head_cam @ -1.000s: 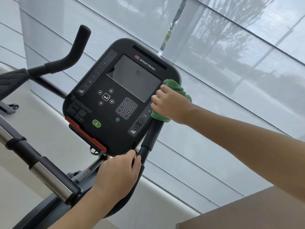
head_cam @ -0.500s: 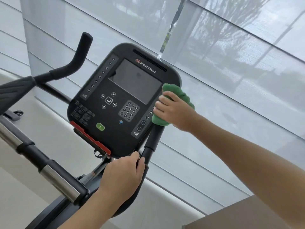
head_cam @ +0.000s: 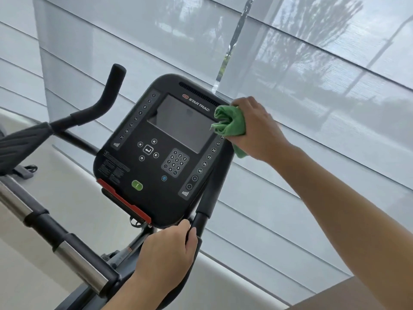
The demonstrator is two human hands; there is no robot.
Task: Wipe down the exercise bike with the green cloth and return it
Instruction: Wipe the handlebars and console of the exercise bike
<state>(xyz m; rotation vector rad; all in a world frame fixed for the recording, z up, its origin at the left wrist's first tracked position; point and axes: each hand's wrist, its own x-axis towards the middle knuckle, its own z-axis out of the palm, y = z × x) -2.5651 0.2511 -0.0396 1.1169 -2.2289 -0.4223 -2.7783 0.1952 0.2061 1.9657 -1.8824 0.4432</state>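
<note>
Facing sheer window blinds (head_cam: 312, 108), exercise bike (head_cam: 73, 253) console (head_cam: 161, 153) stood tilted. Right hand (head_cam: 257, 130) gripped bunched green cloth (head_cam: 230, 124) against console's upper right edge; left hand (head_cam: 165, 253) curled round handlebar (head_cam: 201, 220) below console.

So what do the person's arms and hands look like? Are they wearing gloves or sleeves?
No gloves and no sleeves in view. The left hand and right hand are bare, and both forearms are bare as far as the picture shows. No watch, rings or bracelets are visible.
</note>
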